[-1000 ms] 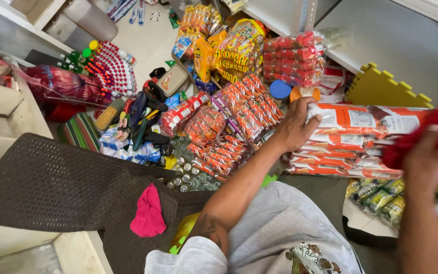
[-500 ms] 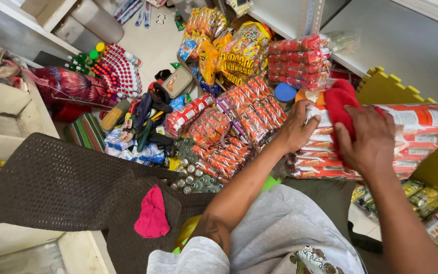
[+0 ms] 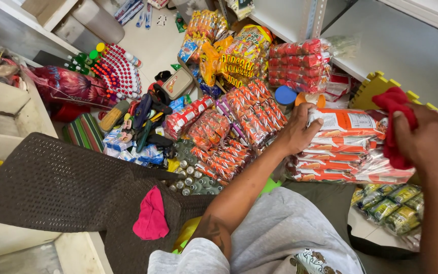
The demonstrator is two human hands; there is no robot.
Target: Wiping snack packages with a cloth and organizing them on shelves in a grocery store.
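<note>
Left hand (image 3: 295, 133) is pressing its spread fingers on the end of the wrapped orange noodle-packet bundle (image 3: 348, 147), lying on the floor stock; right hand (image 3: 427, 139) is gripping a red cloth (image 3: 394, 127) against it. Hard rubbing could probably tear the thin wrap or topple the stack.

The left arm reached forward from a grey sleeve, nearly straight, forearm bare and turned slightly inward. The left hand (image 3: 296, 133) lay palm down, fingers spread and curled over the near end of what it pressed on, thumb tucked to the side. The right arm came in from the right edge of the head view, forearm raised. The right hand (image 3: 428, 141) was bunched, knuckles up, its grip closed around a crumpled red cloth (image 3: 394, 122).
</note>
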